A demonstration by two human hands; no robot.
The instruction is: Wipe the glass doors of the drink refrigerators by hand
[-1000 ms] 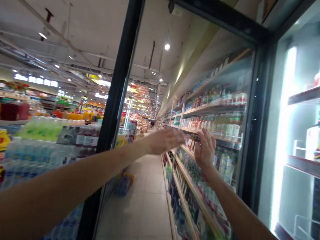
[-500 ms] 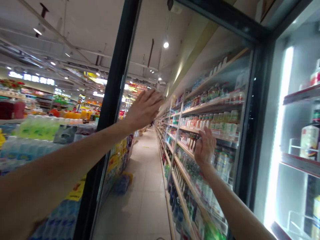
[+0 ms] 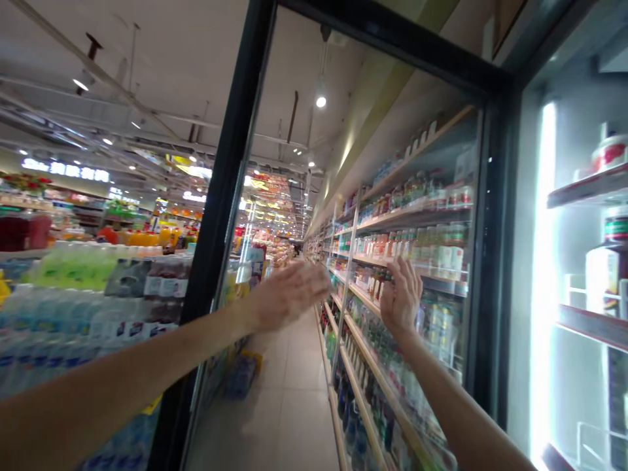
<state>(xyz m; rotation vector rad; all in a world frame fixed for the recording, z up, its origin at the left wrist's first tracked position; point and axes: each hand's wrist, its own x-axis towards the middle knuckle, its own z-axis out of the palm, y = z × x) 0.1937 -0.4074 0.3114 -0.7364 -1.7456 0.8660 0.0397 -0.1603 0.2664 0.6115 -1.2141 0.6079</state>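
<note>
An open glass cooler door with a black frame stands in front of me. My right hand lies flat against the glass, fingers spread and pointing up. My left hand is stretched out flat on or just off the glass, left of the right hand, fingers together and extended; it is slightly smeared. Neither hand holds anything. Through the glass I see an aisle with long shelves of bottled drinks.
At the right the lit cooler interior holds shelves with a few bottles and jars. To the left stand stacks of bottled drinks. A tiled aisle floor runs ahead between the shelves.
My left hand rose across the glass and has come back down to about chest height, a little left of where it began. The right hand has stayed in place on the glass.
</note>
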